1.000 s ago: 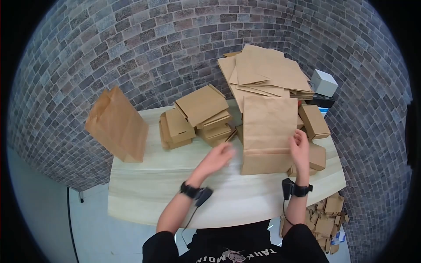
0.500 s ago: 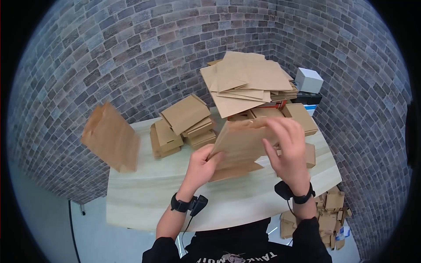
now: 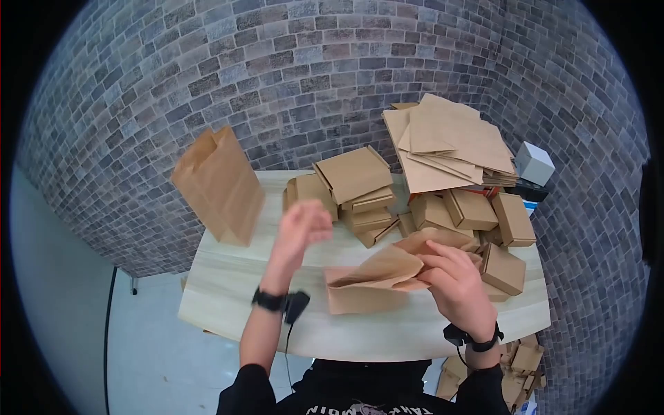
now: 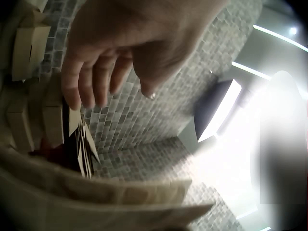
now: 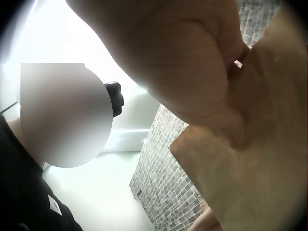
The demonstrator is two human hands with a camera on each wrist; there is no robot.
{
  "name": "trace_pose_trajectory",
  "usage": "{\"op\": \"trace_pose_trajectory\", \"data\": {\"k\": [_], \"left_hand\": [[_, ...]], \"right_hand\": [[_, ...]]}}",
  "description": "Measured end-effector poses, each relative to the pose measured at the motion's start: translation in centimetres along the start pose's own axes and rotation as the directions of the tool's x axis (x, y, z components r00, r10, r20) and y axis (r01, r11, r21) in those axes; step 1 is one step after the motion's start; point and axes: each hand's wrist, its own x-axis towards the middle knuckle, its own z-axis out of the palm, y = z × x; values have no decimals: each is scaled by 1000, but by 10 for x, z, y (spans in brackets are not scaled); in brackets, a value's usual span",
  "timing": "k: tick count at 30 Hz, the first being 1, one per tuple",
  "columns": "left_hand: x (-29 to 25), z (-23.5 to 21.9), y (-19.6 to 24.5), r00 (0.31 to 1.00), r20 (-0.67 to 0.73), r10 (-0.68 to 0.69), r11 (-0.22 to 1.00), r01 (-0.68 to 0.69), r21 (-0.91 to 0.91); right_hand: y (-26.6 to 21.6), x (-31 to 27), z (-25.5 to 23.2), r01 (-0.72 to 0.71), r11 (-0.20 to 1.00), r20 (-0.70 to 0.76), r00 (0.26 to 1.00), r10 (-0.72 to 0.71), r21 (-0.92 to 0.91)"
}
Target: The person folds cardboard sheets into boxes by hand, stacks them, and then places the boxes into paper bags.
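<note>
A brown paper bag (image 3: 377, 273) lies tilted over the table front, its mouth partly spread. At its top edge my right hand (image 3: 456, 287) pinches the paper, thumb on one side and fingers at the other. The right wrist view shows the thumb against the bag's paper (image 5: 260, 159). My left hand (image 3: 294, 232) is raised to the left of the bag, a little blurred. Its fingers (image 4: 98, 77) bend loosely with nothing between them, the bag's edge (image 4: 144, 192) below. Another paper bag (image 3: 225, 190) stands upright and unfolded at the table's left.
Folded cardboard boxes (image 3: 356, 176) are piled at the table's back middle. More small boxes (image 3: 470, 209) stand at the right, below a stack of flat paper bags (image 3: 453, 131). A white box (image 3: 535, 162) sits at the back right corner. Cardboard pieces (image 3: 526, 360) lie on the floor at right.
The flat bag was lifted from the right side and turned, and its mouth has spread. My left hand gripped its side half a second ago and has since let go, moving left and up.
</note>
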Motion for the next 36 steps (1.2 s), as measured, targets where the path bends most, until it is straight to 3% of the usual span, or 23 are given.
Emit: {"op": "trace_pose_trajectory", "data": {"k": [1,3,4,6,7,9,11,13,14,15,17,19,21,23,25,27,29,31,33,35,36], "left_hand": [[24,-4,9,971,-213,-111,992,96,-80],[57,0,13,904,-394,-165,985,171,-20],[71,8,13,903,-400,-157,986,163,-21],[94,21,9,839,-482,-252,936,338,99],[101,22,4,840,-479,-253,935,340,101],[114,27,-8,885,-407,-227,953,287,92],[127,15,-9,874,-386,-296,942,334,34],[136,-8,-9,938,-241,-249,967,253,-15],[130,-7,2,947,-284,-147,989,150,-11],[117,-1,22,945,-325,-43,999,44,-4],[80,14,74,975,-192,112,989,-91,115],[41,29,111,968,29,251,966,-252,49],[-7,58,147,955,116,272,952,-284,111],[-43,76,163,940,181,288,893,-332,305],[-72,93,176,933,250,257,822,-347,451],[-79,96,180,939,230,254,799,-338,497],[-76,88,186,906,373,198,564,-417,713],[-69,76,194,885,440,149,506,-451,735],[-62,67,205,814,554,-175,376,-465,801],[-61,72,207,825,516,-228,397,-405,823],[-60,76,203,776,600,-196,365,-510,779]], "right_hand": [[-6,1,3,-2,1000,0,1000,2,10],[-18,8,6,79,994,8,997,-79,-81],[-22,8,9,97,992,31,995,-95,-75],[-29,8,12,116,990,49,992,-112,-75],[-32,7,13,124,990,68,991,-119,-75],[-35,3,16,101,992,74,993,-96,-70],[-36,-4,18,101,991,41,994,-97,-87],[-33,-10,22,87,991,-29,996,-90,-106],[-31,-12,23,89,988,-96,990,-101,-125],[-30,-15,25,66,990,-108,991,-80,-125],[-26,-18,28,19,985,-222,973,-58,-173],[-19,-12,32,17,982,-266,962,-67,-186],[-17,-5,35,33,981,-300,950,-90,-189],[-19,3,39,20,975,-335,937,-95,-220],[-20,6,43,26,977,-365,925,-104,-213],[-22,6,45,28,982,-392,914,-100,-186],[-23,3,48,24,986,-410,907,-90,-164],[-23,1,48,18,989,-429,900,-79,-144],[-23,3,48,61,987,-481,868,-124,-145],[-25,6,46,93,987,-502,852,-149,-134],[-27,7,45,121,985,-522,836,-168,-123]]}}
